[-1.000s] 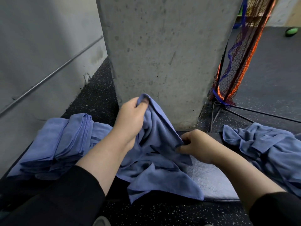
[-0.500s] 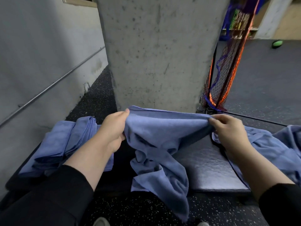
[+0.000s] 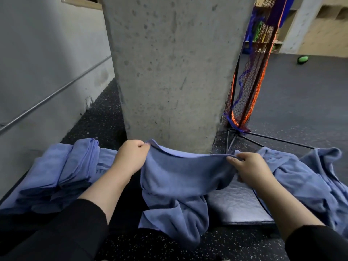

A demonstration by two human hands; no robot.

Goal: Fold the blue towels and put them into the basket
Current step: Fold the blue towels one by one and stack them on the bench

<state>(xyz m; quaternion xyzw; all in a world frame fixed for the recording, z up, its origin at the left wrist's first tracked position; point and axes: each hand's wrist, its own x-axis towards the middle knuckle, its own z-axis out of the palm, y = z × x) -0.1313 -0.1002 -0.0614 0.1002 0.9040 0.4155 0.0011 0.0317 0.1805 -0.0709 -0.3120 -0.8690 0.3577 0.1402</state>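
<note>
The person holds one blue towel (image 3: 180, 178) up by its top edge, with both hands. The left hand (image 3: 130, 157) is closed on the left corner of the towel, its thumb and fingers pinching the cloth. The right hand (image 3: 248, 168) pinches the right corner in the same way, with the fingers curled around the edge. Between the two hands the top edge sags a little, and the rest of the towel hangs down in loose folds, with its lower end over the dark speckled floor (image 3: 235, 243). Both arms wear black sleeves (image 3: 75, 232) pushed up from the wrists.

To the left of the left hand there is a stack of folded towels (image 3: 56, 178), lying beside the grey wall (image 3: 47, 63). To the right of the right hand there is a pile of unfolded towels (image 3: 308, 181), crumpled and partly behind the right arm. Under the held towel, near the right hand, a grey mat (image 3: 235, 206) lies flat on the floor.

Directly behind the towel stands a concrete pillar (image 3: 175, 72). To the right of the pillar a mesh net (image 3: 250, 81) with orange and blue edges stands on thin black legs. Far behind, on the floor, a small green ball (image 3: 302, 59) is visible. Whether the net is the basket, one cannot tell
</note>
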